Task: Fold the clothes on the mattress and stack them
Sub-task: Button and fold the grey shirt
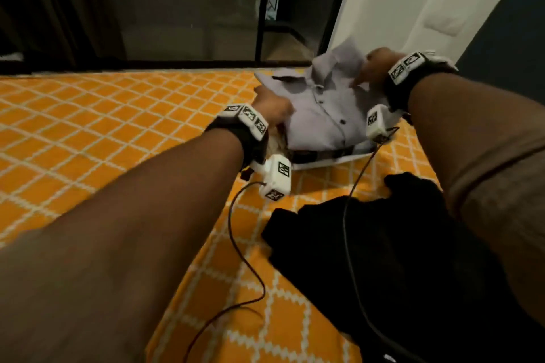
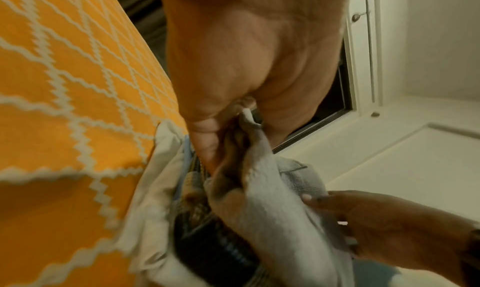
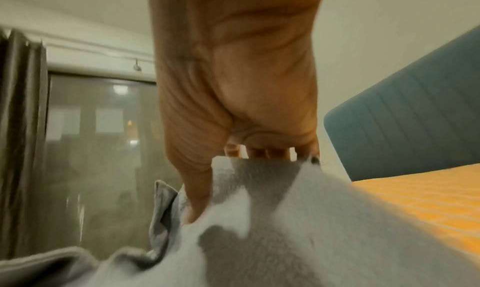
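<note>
Head view: orange diamond-pattern mattress (image 1: 103, 127), with the folded grey button-up shirt (image 1: 321, 115) on the stack at its far edge, long axis running away from the person. Left hand (image 1: 272, 106) pinches its left side, right hand (image 1: 376, 68) grips the collar end farther off. Black garment (image 1: 368, 239) lies nearer, unfolded.

Both forearms are bare. Each wrist wears a black strap (image 1: 236, 135) carrying a row of white blocks printed with black square fiducial markers (image 1: 247, 116); the right wrist's row (image 1: 405, 66) matches. A white marker-printed camera box (image 1: 277, 175) hangs under the left wrist, another (image 1: 376, 122) under the right. A thin dark cable (image 1: 244, 262) trails from each box.
</note>
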The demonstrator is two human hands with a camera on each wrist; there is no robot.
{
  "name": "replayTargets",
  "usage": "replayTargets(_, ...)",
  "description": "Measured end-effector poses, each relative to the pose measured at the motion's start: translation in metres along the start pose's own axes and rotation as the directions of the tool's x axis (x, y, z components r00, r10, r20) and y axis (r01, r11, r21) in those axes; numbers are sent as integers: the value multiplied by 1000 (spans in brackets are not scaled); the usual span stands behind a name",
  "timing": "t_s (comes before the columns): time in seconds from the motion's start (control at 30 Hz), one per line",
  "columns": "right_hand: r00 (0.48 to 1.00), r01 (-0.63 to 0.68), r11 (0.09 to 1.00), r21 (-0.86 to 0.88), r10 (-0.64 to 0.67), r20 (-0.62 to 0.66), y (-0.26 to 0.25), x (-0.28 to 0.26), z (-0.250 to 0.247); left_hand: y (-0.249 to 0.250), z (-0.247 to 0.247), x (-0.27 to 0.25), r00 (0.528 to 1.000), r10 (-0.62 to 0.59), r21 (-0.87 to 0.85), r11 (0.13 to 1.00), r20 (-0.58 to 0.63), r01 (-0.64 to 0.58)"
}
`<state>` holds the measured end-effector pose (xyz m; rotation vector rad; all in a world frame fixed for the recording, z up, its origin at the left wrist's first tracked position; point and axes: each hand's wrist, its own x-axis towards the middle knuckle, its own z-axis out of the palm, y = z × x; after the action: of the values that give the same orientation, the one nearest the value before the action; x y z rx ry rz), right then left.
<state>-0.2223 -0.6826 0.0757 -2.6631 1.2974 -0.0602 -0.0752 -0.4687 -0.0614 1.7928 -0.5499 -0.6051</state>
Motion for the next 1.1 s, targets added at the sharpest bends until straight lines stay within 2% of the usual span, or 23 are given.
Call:
replayTargets(0.03,1000,-31,999,-41,31,-2,1,-7,16,-2,6,-14,1000,14,59,998,-5,-14)
replayTargets(0.1,999,-8,993,-115,2,-49,5,-15,61,-6,13,-39,996,92,142,986,3,-92)
replayTargets(0.17,993,-1,993,-115,-13,-119,8,-26,93,-13,11,-47,994,111,131,986,-21,-107)
replayTargets(0.2,990,-9,996,-93,-4,-138,9,-29,100,-15,6,-51,994,89,143,987,-57,-80)
replayTargets(0.27,995,30,1000,3,-29,-95,12,-36,104,-15,-9,-67,995,49,183,983,-87,-33)
replayTargets(0.3,998,41,998,38,-38,-54,14,-46,100,-14,-16,-77,996,65,200,978,-65,-51)
replayTargets(0.37,996,64,998,-1,-64,-60,19,-73,87,-13,-30,-109,991,133,316,940,18,-132)
replayTargets(0.47,985,137,991,0,-136,-103,34,-150,51,-5,-50,-173,962,223,417,868,157,-269)
replayTargets(0.57,966,240,970,28,-237,-100,75,-253,19,14,-65,-231,941,263,459,823,214,-335)
replayTargets(0.7,991,116,990,85,-109,-80,160,-383,-21,62,-66,-304,892,386,566,691,235,-449)
replayTargets(0.77,996,32,982,188,-16,-87,200,-442,-42,89,-48,-342,823,480,581,592,304,-559)
replayTargets(0.83,992,-40,964,262,69,-104,230,-493,-57,107,-17,-379,755,540,507,563,372,-653)
replayTargets(0.87,990,-52,964,262,84,-114,239,-513,-59,111,-1,-393,737,541,468,571,405,-675)
replayTargets(1.0,981,-155,970,188,173,-82,269,-594,-47,106,97,-449,703,411,388,619,580,-683)
replayTargets(1.07,981,-179,972,149,188,-47,267,-621,-34,92,142,-472,687,295,441,588,664,-678)
replayTargets(1.1,979,-201,974,105,204,-10,266,-633,-26,84,165,-485,671,229,479,544,705,-689)
